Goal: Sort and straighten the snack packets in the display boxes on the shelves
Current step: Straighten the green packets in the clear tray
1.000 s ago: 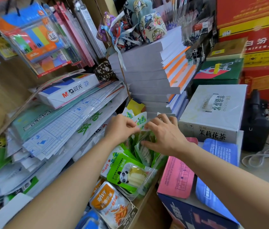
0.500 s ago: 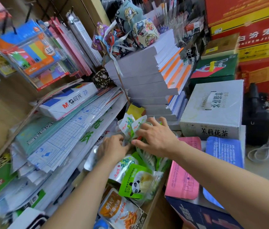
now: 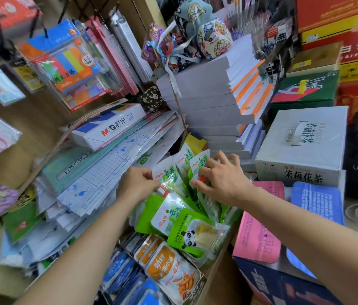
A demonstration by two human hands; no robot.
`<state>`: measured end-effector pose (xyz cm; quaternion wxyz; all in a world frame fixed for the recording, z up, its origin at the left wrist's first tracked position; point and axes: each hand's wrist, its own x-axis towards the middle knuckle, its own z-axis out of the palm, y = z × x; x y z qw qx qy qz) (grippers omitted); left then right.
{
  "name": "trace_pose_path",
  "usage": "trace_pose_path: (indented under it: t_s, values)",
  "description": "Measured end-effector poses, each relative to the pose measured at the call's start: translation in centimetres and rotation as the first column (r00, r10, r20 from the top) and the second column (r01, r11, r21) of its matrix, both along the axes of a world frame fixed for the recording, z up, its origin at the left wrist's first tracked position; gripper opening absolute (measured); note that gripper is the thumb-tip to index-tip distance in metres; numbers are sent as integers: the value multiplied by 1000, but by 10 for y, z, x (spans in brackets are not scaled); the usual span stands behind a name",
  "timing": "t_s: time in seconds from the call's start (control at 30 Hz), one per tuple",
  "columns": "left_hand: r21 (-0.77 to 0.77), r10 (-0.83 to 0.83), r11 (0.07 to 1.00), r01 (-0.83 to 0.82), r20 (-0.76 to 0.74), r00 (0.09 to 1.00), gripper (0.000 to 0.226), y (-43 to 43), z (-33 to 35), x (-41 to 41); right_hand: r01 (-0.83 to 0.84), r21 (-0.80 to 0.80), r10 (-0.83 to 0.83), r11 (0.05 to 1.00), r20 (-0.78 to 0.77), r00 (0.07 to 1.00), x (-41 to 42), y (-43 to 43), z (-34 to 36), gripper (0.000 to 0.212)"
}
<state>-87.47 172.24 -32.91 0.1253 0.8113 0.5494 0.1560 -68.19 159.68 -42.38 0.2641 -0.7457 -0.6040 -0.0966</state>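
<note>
Several green-and-white snack packets [image 3: 173, 172] stand fanned upright in a cardboard display box [image 3: 217, 267] at the centre. My left hand [image 3: 137, 183] pinches the leftmost packet by its edge. My right hand [image 3: 222, 177] grips the packets on the right side of the bunch, fingers curled over their tops. In front of the bunch lies a green packet with a panda [image 3: 195, 234], then orange fish-snack packets [image 3: 169, 267] and blue packets [image 3: 129, 276] nearer me.
Stacked exercise paper and an M&G paper ream [image 3: 105, 126] crowd the shelf at left. A tall stack of white notebooks [image 3: 213, 102] rises behind the box. A white tea carton [image 3: 301, 146] and pink [image 3: 257, 223] and blue [image 3: 316, 201] sheets lie at right.
Both hands have lifted and spread the green-and-white packets upward. My left hand rose from low beside the box and now pinches a packet edge. The view moved slightly closer.
</note>
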Motion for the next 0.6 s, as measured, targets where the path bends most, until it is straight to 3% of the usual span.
trace_pose_path:
  t_s: [0.13,0.2,0.3,0.4,0.6]
  values:
    - [14,-30,999,32,-113,993,33,-2,14,-24,-38,22,37,999,21,999,-7,5,2,46]
    - [-23,-75,997,73,-90,993,40,-1,15,-30,-82,16,81,997,30,996,-12,7,3,40]
    - [-44,-163,986,158,-132,978,30,-1,16,-29,-148,14,148,989,9,989,-15,6,5,39]
    - [59,-173,981,186,-173,970,28,-4,18,-25,-165,9,165,986,-57,985,-12,3,10,40]
    - [344,-152,931,123,58,987,52,-22,47,-22,-120,73,127,990,-107,986,1,-3,8,42]
